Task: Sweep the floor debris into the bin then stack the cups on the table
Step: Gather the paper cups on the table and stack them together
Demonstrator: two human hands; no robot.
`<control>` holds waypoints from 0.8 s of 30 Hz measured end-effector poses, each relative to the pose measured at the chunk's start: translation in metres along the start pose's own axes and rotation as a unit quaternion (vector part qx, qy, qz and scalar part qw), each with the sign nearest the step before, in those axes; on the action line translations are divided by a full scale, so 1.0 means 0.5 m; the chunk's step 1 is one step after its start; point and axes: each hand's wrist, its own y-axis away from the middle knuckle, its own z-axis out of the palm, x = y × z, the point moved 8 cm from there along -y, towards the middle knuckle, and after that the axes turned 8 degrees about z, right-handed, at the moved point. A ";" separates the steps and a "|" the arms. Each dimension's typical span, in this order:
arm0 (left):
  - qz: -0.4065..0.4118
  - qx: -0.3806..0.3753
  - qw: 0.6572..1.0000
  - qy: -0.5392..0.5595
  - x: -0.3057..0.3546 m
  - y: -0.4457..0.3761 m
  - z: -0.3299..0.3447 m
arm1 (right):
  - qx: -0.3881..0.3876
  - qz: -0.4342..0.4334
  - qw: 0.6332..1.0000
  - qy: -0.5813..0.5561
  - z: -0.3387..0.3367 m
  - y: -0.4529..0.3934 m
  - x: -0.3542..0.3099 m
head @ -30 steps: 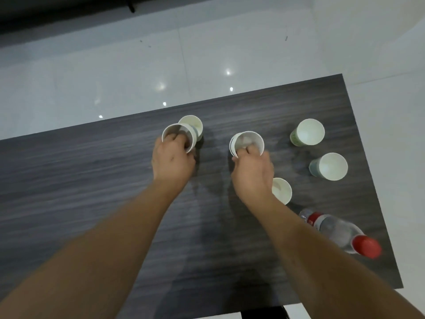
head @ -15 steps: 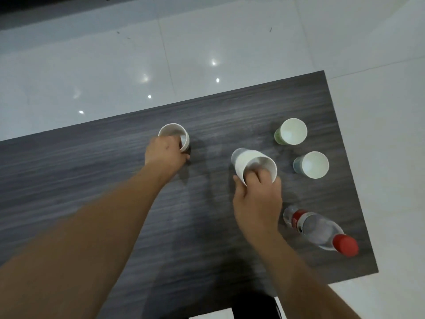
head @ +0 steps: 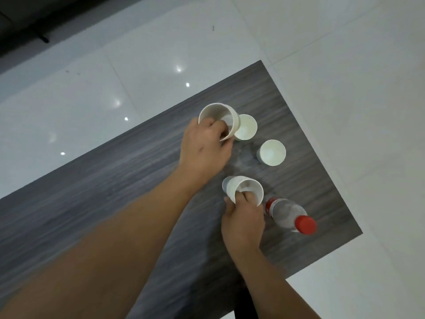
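The left hand (head: 204,143) has carried its cup (head: 218,120) across the table (head: 115,192), fingers hooked inside the rim, to touch the green cup (head: 245,127) beyond the bottle (head: 289,215). The right hand (head: 243,217) pinches its nested stack (head: 243,189) beside the bottle. Stacking is under way; another cup (head: 272,152) waits between.

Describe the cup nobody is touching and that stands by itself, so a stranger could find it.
Start at the dark table's right edge. Past the red-capped bottle stands a white cup, upright and open. Unlike the other cups, no hand holds it and nothing touches it.
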 end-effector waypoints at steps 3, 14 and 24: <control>0.027 -0.053 0.998 -0.013 0.030 -0.043 0.057 | 0.151 0.032 0.981 -0.114 -0.104 -0.015 0.004; 0.011 -0.274 0.956 -0.102 -0.002 -0.033 0.236 | -0.024 0.172 0.982 -0.070 -0.058 -0.172 0.024; 0.031 -0.365 0.909 -0.201 -0.026 0.069 0.185 | 0.071 0.117 0.973 -0.186 -0.105 -0.150 0.016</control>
